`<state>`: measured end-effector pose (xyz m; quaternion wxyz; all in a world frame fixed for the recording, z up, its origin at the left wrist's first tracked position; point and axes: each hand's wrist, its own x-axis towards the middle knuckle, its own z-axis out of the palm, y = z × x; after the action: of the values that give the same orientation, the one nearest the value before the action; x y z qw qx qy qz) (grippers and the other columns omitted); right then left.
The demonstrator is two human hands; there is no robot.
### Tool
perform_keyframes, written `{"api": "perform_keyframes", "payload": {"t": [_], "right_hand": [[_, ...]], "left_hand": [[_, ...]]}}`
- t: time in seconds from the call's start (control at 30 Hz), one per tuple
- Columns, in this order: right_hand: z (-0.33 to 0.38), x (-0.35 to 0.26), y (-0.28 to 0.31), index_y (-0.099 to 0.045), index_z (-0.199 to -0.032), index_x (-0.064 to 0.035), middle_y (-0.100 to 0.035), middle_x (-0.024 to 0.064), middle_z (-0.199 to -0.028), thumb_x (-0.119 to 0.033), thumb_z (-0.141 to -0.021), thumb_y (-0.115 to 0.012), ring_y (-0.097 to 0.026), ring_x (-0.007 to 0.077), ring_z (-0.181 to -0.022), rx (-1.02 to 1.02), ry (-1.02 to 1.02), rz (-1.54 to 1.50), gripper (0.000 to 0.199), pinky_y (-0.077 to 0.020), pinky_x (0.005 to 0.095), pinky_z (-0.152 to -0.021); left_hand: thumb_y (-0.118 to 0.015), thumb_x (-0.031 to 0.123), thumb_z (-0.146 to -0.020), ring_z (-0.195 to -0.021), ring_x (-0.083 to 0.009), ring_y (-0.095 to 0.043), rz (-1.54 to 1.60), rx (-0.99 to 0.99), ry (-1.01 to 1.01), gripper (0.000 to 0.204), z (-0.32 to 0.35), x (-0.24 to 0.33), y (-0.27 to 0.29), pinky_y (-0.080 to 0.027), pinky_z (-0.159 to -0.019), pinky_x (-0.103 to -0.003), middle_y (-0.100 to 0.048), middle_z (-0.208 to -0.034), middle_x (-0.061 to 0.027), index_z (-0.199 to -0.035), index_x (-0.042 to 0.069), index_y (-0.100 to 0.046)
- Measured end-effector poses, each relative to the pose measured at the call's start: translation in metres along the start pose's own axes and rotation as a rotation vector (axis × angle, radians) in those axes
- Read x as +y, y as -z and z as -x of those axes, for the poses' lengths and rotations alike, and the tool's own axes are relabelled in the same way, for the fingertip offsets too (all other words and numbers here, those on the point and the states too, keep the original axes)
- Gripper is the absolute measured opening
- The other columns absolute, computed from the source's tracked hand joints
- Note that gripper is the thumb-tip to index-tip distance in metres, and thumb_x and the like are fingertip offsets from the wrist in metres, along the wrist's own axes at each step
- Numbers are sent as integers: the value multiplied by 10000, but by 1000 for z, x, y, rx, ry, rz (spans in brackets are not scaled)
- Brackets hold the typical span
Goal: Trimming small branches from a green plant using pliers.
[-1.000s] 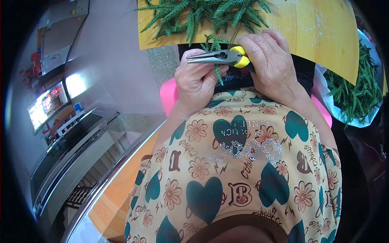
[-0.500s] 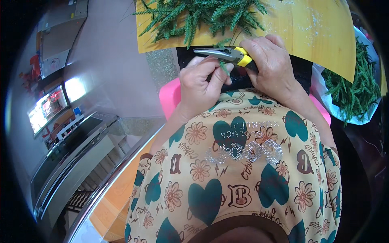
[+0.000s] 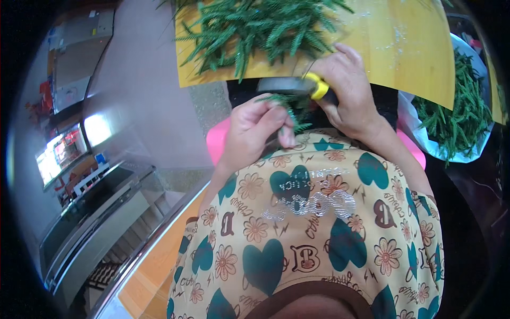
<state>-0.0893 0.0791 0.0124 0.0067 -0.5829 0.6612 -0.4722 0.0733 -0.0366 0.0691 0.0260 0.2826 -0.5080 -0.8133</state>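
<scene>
My left hand [image 3: 252,127] is closed, with the thumb pressed to the fingers, on a green artificial pine sprig [image 3: 298,109] whose needles stick out beside the fingertips. My right hand [image 3: 348,87] is wrapped round the yellow-and-black handles of long-nose pliers [image 3: 319,86]. Motion smears the metal jaws, which point left just above the sprig. Whether they touch it I cannot tell. Both hands are over my lap, close to the near edge of the yellow board.
On the yellow board [image 3: 393,48] lies a heap of green pine sprigs [image 3: 260,32]. More sprigs fill a white bag [image 3: 406,114] at the right. A pink seat [image 3: 217,141] shows beside my left forearm. Farther left, stairs [image 3: 125,228] run behind a railing.
My left hand has moved down slightly and turned, and more of the green sprig now shows. The pliers have shifted a little lower and their jaws have become blurred.
</scene>
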Motion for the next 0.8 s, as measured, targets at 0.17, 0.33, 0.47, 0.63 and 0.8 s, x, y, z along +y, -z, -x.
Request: {"api": "perform_keyframes", "payload": {"t": [0.17, 0.33, 0.47, 0.63, 0.8], "right_hand": [[-6, 21, 32, -519, -1067, -29, -596, 84, -959, -54, -882, -544, -590, 233, -903, 226, -469, -226, 189, -454, 416, -884], [-7, 54, 69, -456, -1188, 8, -559, 138, -1114, -163, -986, -372, -565, 265, -1043, 529, -612, -1149, 277, -459, 437, -924], [-8, 59, 77, -420, -1243, 17, -530, 172, -1182, -201, -995, -343, -552, 300, -1102, 560, -677, -1356, 339, -463, 458, -941], [-5, 70, 79, -419, -1248, 6, -542, 178, -1164, -191, -996, -357, -571, 304, -1082, 683, -637, -1323, 326, -489, 458, -907], [-8, 71, 79, -402, -1270, 24, -536, 190, -1203, -181, -993, -364, -551, 300, -1117, 803, -708, -1076, 347, -452, 454, -956]], "left_hand": [[-501, 200, -956, -604, -184, -586, -13, -112, -225, 274, -5, 5, 11, -480, -612, -298, -573, -634, -90, -815, -26, -564], [-508, 234, -954, -663, -186, -594, -52, -194, -278, 290, -9, 33, -15, -475, -658, -314, -594, -710, -93, -818, -9, -588], [-564, 214, -911, -730, -199, -589, -376, -196, -379, 216, -27, 47, -45, -467, -678, -334, -605, -800, -103, -834, 16, -600], [-613, 128, -761, -815, -231, -568, -1220, -245, -1167, 118, -84, 53, -72, -451, -757, -367, -582, -807, -90, -846, 46, -614], [-609, 115, -686, -865, -241, -574, -1699, -244, -1279, 184, -118, 30, -82, -424, -839, -386, -568, -823, -66, -860, 55, -620]]}}
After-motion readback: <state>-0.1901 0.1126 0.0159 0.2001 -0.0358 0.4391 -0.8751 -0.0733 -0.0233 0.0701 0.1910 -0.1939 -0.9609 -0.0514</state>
